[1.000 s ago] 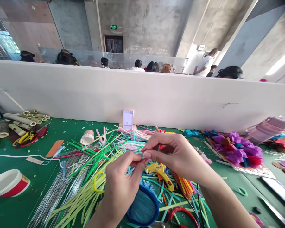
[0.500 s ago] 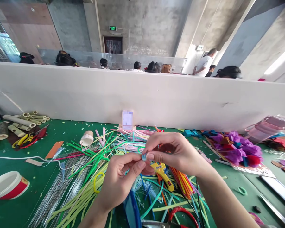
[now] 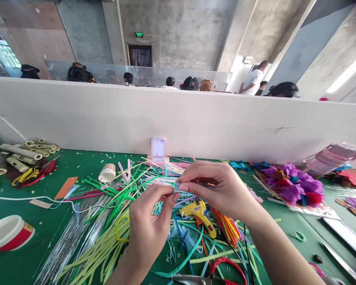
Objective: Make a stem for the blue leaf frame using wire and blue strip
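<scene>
Above the middle of the table, my right hand (image 3: 216, 188) pinches a small light-blue piece (image 3: 176, 187) between thumb and fingertips. From the other side, the thumb and forefinger of my left hand (image 3: 150, 219) close on the same piece. It is too small and too covered by fingers to tell its exact kind. Just below my right hand lies a yellow glue gun (image 3: 200, 215). Scissors with red handles (image 3: 228, 269) rest at the front edge. Around them spread green-yellow craft strips (image 3: 106, 249) and orange strips (image 3: 227, 227).
Bamboo pieces (image 3: 32, 152) and pliers (image 3: 32, 174) lie at the left, with a paper bowl (image 3: 10, 233) nearer. Purple paper flowers (image 3: 296, 184) and a pink bottle (image 3: 332, 158) stand right. A phone (image 3: 158, 149) leans against the white partition (image 3: 178, 118); people sit beyond.
The wide blue strip below my left hand has left view. My left thumb and the small piece have risen slightly, and more of the glue gun shows.
</scene>
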Tool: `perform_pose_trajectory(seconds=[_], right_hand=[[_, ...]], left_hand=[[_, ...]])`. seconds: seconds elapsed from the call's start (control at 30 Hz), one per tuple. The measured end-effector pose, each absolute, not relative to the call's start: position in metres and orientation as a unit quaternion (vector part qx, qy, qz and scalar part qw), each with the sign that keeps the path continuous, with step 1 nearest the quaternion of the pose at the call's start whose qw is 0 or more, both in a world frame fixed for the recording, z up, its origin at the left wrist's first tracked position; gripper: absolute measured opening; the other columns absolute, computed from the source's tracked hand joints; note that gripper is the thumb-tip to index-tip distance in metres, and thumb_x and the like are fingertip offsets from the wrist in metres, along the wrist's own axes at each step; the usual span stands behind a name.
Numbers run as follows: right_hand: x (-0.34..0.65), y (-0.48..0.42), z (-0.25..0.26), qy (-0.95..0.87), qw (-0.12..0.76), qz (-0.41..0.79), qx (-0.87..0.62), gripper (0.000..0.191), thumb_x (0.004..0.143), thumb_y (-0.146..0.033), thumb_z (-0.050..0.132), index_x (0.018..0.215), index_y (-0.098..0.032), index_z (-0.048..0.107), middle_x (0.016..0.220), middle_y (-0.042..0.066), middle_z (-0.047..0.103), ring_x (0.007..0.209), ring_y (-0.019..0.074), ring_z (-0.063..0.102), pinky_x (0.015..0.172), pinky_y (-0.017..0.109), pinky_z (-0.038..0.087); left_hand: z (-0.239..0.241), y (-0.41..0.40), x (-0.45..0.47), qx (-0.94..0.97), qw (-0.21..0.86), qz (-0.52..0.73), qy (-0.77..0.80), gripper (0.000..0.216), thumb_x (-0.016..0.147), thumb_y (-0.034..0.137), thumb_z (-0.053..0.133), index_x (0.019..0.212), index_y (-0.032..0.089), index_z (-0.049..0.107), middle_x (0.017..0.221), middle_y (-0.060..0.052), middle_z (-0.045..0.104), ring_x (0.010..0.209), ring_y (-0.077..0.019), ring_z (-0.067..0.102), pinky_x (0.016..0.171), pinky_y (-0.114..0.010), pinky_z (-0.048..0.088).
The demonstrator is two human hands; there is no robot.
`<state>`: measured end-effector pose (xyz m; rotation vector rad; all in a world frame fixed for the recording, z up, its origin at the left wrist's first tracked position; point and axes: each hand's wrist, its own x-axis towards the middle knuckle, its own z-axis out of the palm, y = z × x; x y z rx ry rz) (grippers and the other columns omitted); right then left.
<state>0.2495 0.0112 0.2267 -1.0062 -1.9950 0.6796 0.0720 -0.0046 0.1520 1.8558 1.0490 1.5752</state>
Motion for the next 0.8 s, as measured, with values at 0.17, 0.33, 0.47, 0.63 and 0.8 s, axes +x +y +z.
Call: perform_pose_trajectory(seconds=[0.17, 0.33, 0.47, 0.63, 0.8], right_hand=[[0.255, 0.013, 0.231, -0.805, 0.384, 0.276, -0.358, 0.008, 0.090, -0.024, 0.070, 0.090, -0.020, 0.077, 0.087, 0.005, 0.074, 0.078, 0.0164, 0.067, 0.067, 0.030, 0.052], [0.252, 0.015, 0.224, -0.783, 0.408, 0.308, -0.354, 0.012, 0.091, -0.028, 0.068, 0.092, -0.018, 0.075, 0.089, 0.006, 0.072, 0.077, 0.0162, 0.066, 0.064, 0.029, 0.051], [0.248, 0.016, 0.215, -0.756, 0.422, 0.341, -0.367, 0.014, 0.090, -0.031, 0.069, 0.087, -0.018, 0.070, 0.080, 0.003, 0.067, 0.068, 0.0134, 0.061, 0.058, 0.026, 0.048], [0.243, 0.016, 0.211, -0.758, 0.434, 0.282, -0.397, 0.014, 0.090, -0.031, 0.069, 0.085, -0.018, 0.069, 0.079, 0.001, 0.065, 0.065, 0.0112, 0.056, 0.055, 0.025, 0.043], [0.240, 0.013, 0.214, -0.774, 0.426, 0.250, -0.396, 0.011, 0.091, -0.028, 0.068, 0.086, -0.020, 0.071, 0.083, 0.002, 0.068, 0.070, 0.0118, 0.059, 0.057, 0.026, 0.044]], left_hand=[[0.159, -0.002, 0.067, 0.633, 0.452, 0.537, 0.327, 0.015, 0.094, 0.029, 0.063, 0.087, 0.019, 0.071, 0.083, -0.003, 0.074, 0.078, -0.0168, 0.070, 0.073, -0.026, 0.055], [0.158, 0.001, 0.064, 0.618, 0.524, 0.510, 0.289, 0.023, 0.098, 0.032, 0.057, 0.090, 0.018, 0.074, 0.088, -0.006, 0.076, 0.085, -0.0199, 0.070, 0.080, -0.030, 0.053], [0.153, 0.003, 0.066, 0.626, 0.548, 0.486, 0.267, 0.026, 0.100, 0.034, 0.052, 0.094, 0.017, 0.072, 0.088, -0.008, 0.075, 0.085, -0.0206, 0.069, 0.079, -0.032, 0.054], [0.151, 0.000, 0.073, 0.669, 0.351, 0.538, 0.374, 0.019, 0.093, 0.031, 0.064, 0.110, 0.022, 0.059, 0.095, -0.004, 0.070, 0.084, -0.0169, 0.068, 0.075, -0.028, 0.054], [0.151, -0.003, 0.074, 0.708, 0.125, 0.571, 0.395, 0.006, 0.092, 0.017, 0.064, 0.087, 0.021, 0.062, 0.078, 0.000, 0.068, 0.071, -0.0138, 0.064, 0.067, -0.024, 0.050]])
